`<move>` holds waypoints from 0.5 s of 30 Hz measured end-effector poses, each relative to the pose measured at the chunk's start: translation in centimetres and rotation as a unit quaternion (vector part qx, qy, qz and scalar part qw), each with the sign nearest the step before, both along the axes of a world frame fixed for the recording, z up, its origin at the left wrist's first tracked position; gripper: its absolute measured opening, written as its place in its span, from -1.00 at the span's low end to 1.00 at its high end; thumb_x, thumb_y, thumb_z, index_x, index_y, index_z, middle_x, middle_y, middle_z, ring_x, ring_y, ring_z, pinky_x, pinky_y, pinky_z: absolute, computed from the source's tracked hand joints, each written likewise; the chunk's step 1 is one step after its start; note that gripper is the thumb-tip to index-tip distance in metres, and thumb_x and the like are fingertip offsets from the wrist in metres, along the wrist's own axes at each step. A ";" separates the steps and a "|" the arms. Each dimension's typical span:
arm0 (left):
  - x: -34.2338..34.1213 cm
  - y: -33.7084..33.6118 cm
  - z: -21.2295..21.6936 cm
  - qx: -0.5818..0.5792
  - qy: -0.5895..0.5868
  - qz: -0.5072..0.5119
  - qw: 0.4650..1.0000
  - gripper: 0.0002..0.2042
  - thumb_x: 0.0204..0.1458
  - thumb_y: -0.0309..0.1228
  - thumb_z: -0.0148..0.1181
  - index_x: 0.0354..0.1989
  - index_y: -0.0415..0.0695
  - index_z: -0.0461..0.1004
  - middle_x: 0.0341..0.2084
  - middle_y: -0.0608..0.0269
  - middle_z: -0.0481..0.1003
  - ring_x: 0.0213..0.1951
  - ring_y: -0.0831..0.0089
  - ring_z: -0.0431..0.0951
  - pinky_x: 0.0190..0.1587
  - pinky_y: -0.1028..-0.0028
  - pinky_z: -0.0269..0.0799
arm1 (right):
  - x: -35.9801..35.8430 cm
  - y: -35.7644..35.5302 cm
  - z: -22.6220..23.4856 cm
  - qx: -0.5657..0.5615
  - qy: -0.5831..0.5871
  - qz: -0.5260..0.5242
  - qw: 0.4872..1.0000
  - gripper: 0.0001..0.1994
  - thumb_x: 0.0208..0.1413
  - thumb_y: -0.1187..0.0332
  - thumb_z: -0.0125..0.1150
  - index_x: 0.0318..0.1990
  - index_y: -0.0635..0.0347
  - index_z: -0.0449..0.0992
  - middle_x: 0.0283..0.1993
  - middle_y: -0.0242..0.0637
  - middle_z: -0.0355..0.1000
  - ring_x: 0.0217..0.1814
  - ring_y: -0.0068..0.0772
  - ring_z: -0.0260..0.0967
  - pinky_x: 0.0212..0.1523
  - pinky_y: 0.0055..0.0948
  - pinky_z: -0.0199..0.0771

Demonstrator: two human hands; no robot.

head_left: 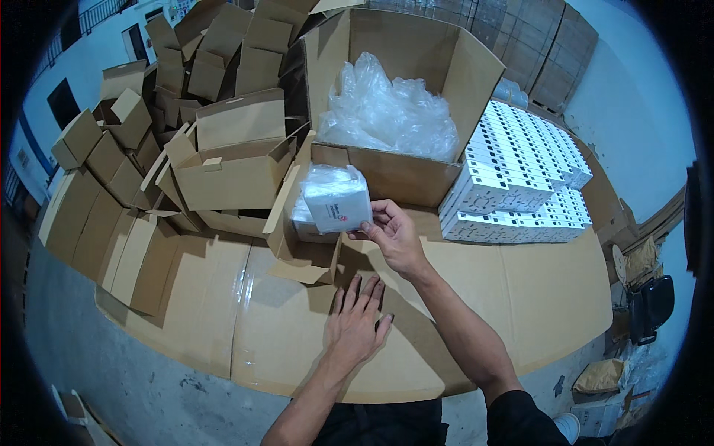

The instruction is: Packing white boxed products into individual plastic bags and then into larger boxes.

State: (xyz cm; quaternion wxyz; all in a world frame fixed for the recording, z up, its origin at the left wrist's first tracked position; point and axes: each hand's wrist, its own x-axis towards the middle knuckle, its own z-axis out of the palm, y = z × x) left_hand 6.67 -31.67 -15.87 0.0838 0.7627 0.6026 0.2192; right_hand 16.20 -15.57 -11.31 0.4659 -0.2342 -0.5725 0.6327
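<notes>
Between its thumb and fingers, my right hand (396,239) grips the right edge of a small white box in a clear plastic bag (337,204). That box is held tilted over a narrow open cardboard carton (305,272). Another plastic-wrapped white packet (309,229) shows inside the carton, partly hidden by the held one. My left hand (358,324) lies flat with spread fingers on the cardboard-covered table (424,349), just in front of the carton, holding nothing.
Behind the carton, a large open cardboard box (401,175) holds crumpled clear plastic bags (390,115). White patterned boxes (513,189) are stacked in rows at right. Several open brown cartons (230,182) crowd the left side. A black chair (651,308) stands beyond the table's right end.
</notes>
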 end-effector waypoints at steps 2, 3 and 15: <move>0.1 0.1 -0.1 0.001 -0.007 -0.001 1.000 -0.38 0.19 -0.12 0.13 0.36 -0.23 0.27 0.38 0.10 0.23 0.43 0.03 0.10 0.40 0.02 0.06 | -0.3 0.0 0.1 0.005 -0.008 0.002 1.000 -0.78 0.32 0.60 0.04 0.08 0.40 0.32 -0.01 -0.12 0.47 -0.02 -0.37 0.53 0.08 -0.34 0.64; 0.1 0.1 0.0 -0.001 -0.011 0.000 1.000 -0.38 0.19 -0.12 0.13 0.35 -0.23 0.27 0.37 0.11 0.23 0.43 0.03 0.10 0.39 0.02 0.07 | -0.3 0.0 0.3 0.042 -0.051 -0.003 0.998 -0.78 0.31 0.59 0.07 0.07 0.38 0.33 -0.01 -0.11 0.48 0.00 -0.36 0.53 0.07 -0.35 0.63; -0.1 0.1 -0.2 -0.027 -0.037 0.008 0.999 -0.40 0.22 -0.12 0.09 0.35 -0.25 0.29 0.40 0.12 0.21 0.45 0.07 0.09 0.44 0.05 0.03 | -2.7 -0.8 5.0 0.385 -0.336 -0.086 0.855 -0.78 0.10 0.58 0.21 -0.08 0.38 0.43 -0.19 0.11 0.43 -0.15 0.19 0.44 -0.16 -0.05 0.45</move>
